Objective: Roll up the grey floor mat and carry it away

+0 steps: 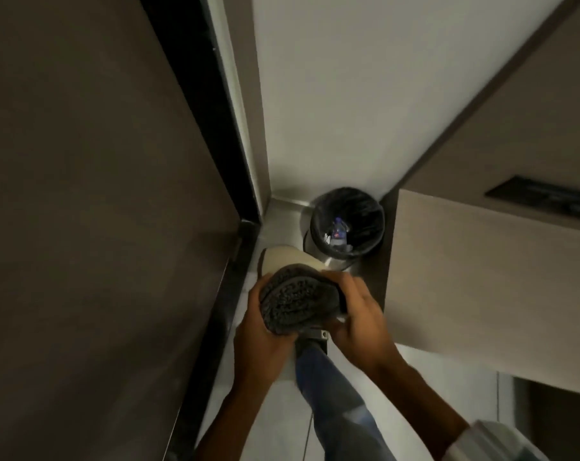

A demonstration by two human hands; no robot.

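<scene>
The grey floor mat [296, 299] is rolled into a tight bundle, and I see its knobbly end face from above. It stands upright over the floor in a narrow corner. My left hand [265, 341] wraps the roll's left and lower side. My right hand [355, 311] presses against its right side. Both hands grip the roll at once. A pale cream rolled thing [282, 257] shows just behind the mat; what it is I cannot tell.
A round bin [346, 222] lined with a black bag holds some litter in the corner just beyond the roll. A dark wall [99, 194] closes the left side, a beige cabinet [481, 277] the right. My leg in blue jeans [331, 387] stands on the pale tiled floor.
</scene>
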